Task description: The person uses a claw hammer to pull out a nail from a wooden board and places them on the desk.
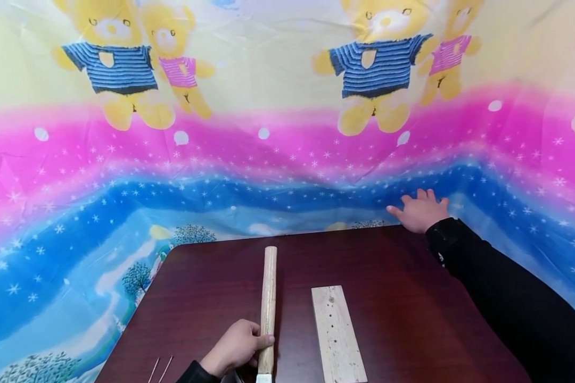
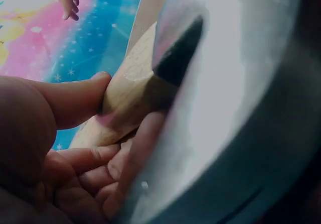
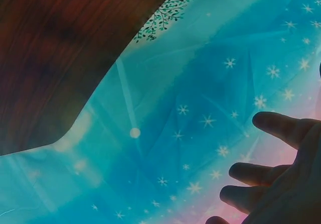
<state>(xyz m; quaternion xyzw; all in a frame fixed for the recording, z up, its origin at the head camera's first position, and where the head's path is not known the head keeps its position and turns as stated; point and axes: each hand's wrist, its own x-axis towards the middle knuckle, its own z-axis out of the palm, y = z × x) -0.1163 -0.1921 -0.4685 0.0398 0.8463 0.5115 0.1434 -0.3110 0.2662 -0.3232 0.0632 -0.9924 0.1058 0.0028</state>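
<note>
My left hand (image 1: 239, 344) grips a wooden-handled tool (image 1: 269, 298) near its metal end, thumb across the pale handle. In the left wrist view, the thumb presses one side of the handle and curled fingers lie under it. A large shiny metal part (image 2: 225, 93) of the tool fills the right of that view; its full shape is cut off. At the table's far right corner, my right hand (image 1: 420, 210) is stretched out with its fingers spread, holding nothing. The right wrist view shows its fingers (image 3: 261, 174) apart in front of the printed cloth.
A pale wooden board (image 1: 337, 335) with a row of small dark holes lies right of the tool. Two thin metal rods (image 1: 165, 368) lie at the front left. Behind the dark red table (image 1: 211, 287) hangs a cloth (image 1: 263, 154) printed with bears and snowflakes.
</note>
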